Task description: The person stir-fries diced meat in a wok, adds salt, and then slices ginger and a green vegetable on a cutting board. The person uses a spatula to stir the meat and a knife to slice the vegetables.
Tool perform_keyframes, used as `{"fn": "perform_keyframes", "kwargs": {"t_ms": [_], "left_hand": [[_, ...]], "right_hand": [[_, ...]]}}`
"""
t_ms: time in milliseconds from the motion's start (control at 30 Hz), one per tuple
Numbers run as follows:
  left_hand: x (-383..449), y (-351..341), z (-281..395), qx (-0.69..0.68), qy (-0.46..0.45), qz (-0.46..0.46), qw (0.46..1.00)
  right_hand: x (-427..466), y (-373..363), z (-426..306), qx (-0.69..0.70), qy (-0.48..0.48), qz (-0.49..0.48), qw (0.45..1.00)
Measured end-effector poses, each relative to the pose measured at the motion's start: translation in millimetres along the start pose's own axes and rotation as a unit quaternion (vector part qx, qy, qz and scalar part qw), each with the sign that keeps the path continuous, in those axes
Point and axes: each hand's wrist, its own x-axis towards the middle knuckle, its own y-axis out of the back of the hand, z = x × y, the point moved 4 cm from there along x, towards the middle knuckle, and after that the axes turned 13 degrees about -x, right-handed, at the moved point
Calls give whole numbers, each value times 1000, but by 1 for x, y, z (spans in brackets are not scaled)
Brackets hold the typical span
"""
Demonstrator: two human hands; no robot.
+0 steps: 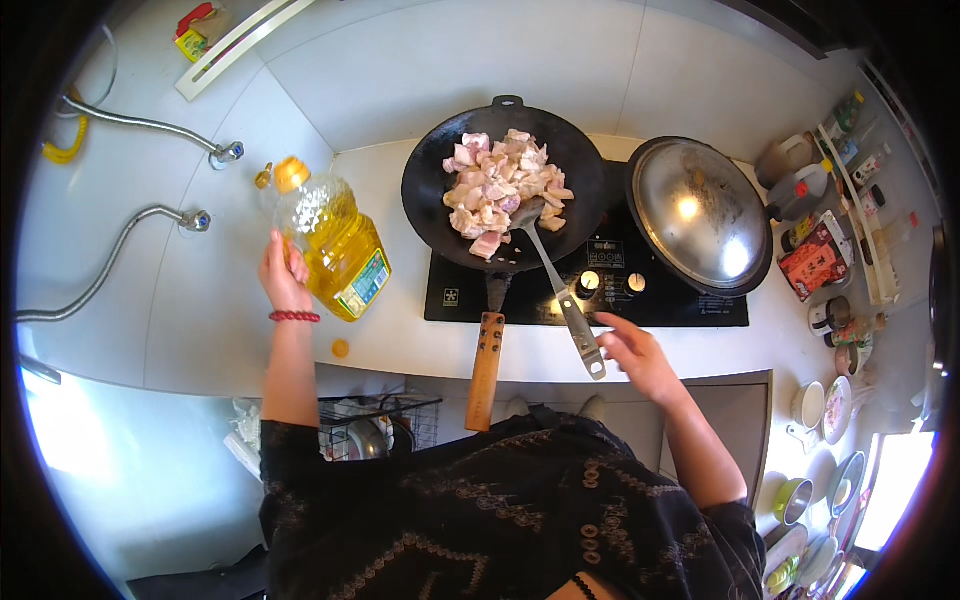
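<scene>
My left hand (285, 262) holds the handle of a large plastic bottle of yellow cooking oil (337, 251), which leans over the counter left of the wok. An orange cap (340, 348) lies near the counter's front edge. The black wok (431, 202) on the cooktop holds raw, pale pink meat pieces (499, 180). A metal spatula (541, 251) rests in it with its blade at the meat and its handle over the front rim. My right hand (634, 352) is beside the end of that handle, fingers apart; it does not grip the spatula.
The wok's wooden handle (484, 375) juts past the counter edge towards me. A domed metal lid (694, 214) covers the right part of the black cooktop (660, 311). Bottles and a red packet (814, 259) stand at the right. Bowls (808, 405) are further down that side.
</scene>
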Motion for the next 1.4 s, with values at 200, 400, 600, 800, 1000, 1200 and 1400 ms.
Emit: {"fn": "perform_keyframes", "kwargs": {"t_ms": [200, 400, 600, 800, 1000, 1200, 1400], "left_hand": [[-22, 60, -52, -12, 3, 124, 992], [-22, 99, -69, -36, -40, 181, 982], [-24, 146, -68, 73, -35, 97, 992], [-122, 134, -55, 298, -86, 46, 950], [-275, -20, -114, -264, 522, -181, 790], [-288, -51, -100, -260, 601, -158, 739], [-290, -53, -103, -222, 607, -166, 745]], "right_hand": [[30, -36, -8, 130, -136, -124, 974], [30, -8, -20, 78, -119, -130, 981], [34, 108, -102, -297, -83, -13, 951], [68, 155, -221, -595, 5, -24, 804], [116, 144, -229, -727, -19, -82, 681], [176, 90, -104, -597, 76, 25, 798], [186, 76, -78, -568, 105, 34, 816]]}}
